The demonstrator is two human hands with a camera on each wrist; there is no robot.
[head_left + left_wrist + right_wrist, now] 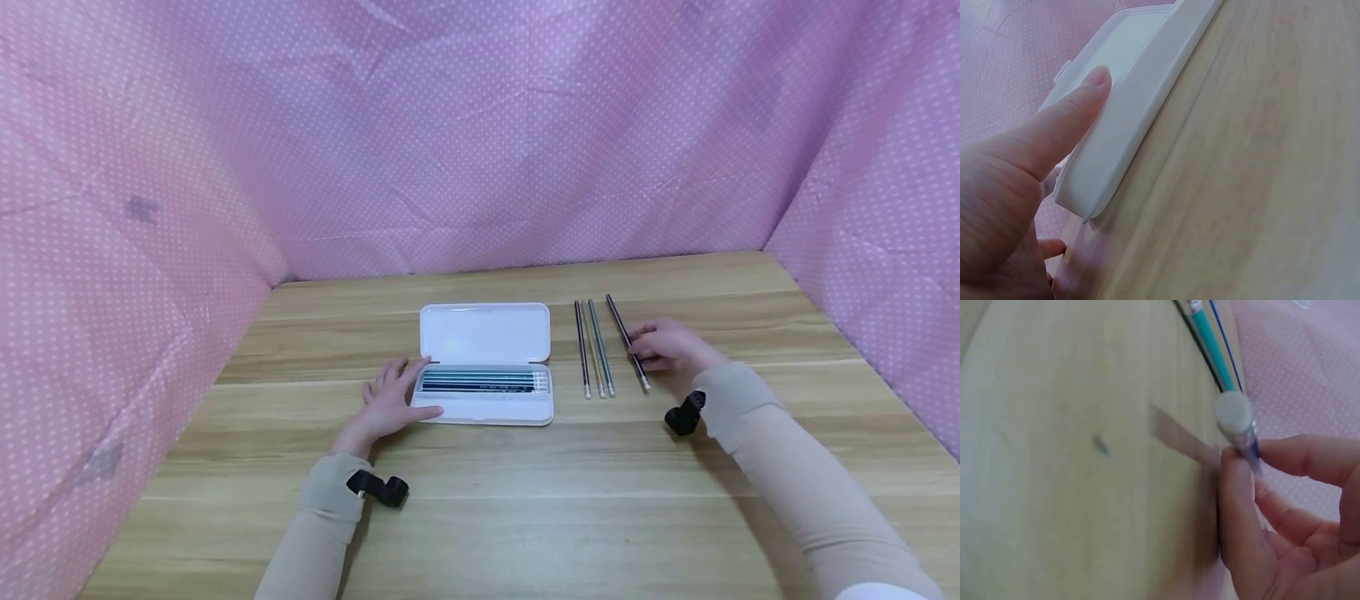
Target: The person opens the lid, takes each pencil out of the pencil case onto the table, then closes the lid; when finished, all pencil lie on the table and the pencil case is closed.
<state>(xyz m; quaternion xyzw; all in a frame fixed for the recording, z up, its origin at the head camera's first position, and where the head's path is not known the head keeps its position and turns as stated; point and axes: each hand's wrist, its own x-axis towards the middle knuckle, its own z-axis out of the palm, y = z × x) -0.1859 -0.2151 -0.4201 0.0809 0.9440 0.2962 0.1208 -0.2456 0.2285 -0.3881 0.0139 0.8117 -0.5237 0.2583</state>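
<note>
Right hand (664, 346): the thumb and fingers pinched a dark pencil (619, 323), its white eraser end toward the wearer and its other end pointing away. Three loose pencils (601, 346), dark, tan and teal, lay on the surface (525, 500) just left of this hand, erasers likewise nearest the wearer. Left hand (390, 402): thumb and fingers were spread wide at the left end of the white case (487, 409), the thumb resting on its near rim. To the right of this hand, the case held a row of pencils (472, 382); its lid (484, 333) stood open beyond them.
</note>
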